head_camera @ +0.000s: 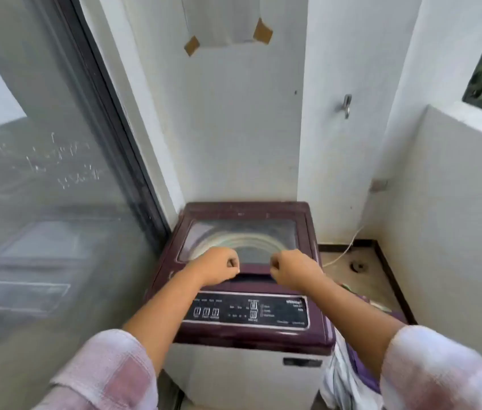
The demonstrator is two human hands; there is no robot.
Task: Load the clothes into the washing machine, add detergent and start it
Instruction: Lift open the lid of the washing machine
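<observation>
Directly ahead, the washing machine (242, 377) stands in the corner of a narrow balcony, its back against the white wall and its left side beside a glass sliding door (41, 202). Its maroon lid (242, 211) with a glass window lies flat and closed, and the drum rim shows through the glass. Both arms reach forward over the control panel (247, 311), which runs along the machine's front edge.

The left hand (219, 266) and the right hand (297, 272) sit side by side at the lid's front edge, one on each side of the dark recess there. On both hands the fingers (231, 263) are curled into a fist with the knuckles up. Whether they hook the lid's lip or hold nothing cannot be told. Pink checked sleeves cover both forearms near the elbows.

The clothes (342, 380), white striped and purple fabric, are heaped on the floor just beside the machine's right front corner. A white cable (342, 250) trails across the floor toward a round drain (358, 266) near the right wall. A metal hook (347, 105) is fixed to the wall above.
</observation>
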